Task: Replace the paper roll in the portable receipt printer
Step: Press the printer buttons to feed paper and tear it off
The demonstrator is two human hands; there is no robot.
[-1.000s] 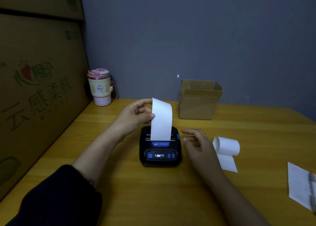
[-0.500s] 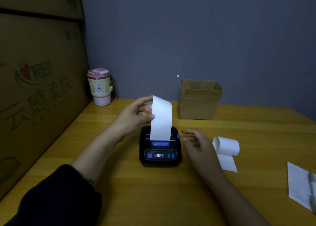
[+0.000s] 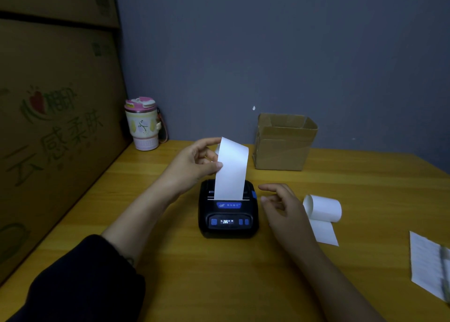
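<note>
A small black receipt printer (image 3: 228, 220) with blue buttons and a lit display sits on the wooden table (image 3: 219, 285). A white paper strip (image 3: 231, 169) rises upright out of its top slot. My left hand (image 3: 192, 165) pinches the strip's left edge near the top. My right hand (image 3: 285, 208) hovers just right of the printer, fingers loosely apart and holding nothing. A second white paper roll (image 3: 323, 208) lies on the table to the right of that hand, a short tail unrolled toward me.
An open cardboard box (image 3: 283, 142) stands behind the printer at the wall. A pink-lidded tumbler (image 3: 143, 124) is in the back left corner beside large cartons (image 3: 53, 139). A printed paper sheet (image 3: 431, 263) lies at the right edge.
The paper strip looks slightly longer and stands a little higher above the printer. My left hand still holds it; my right hand has barely moved.
</note>
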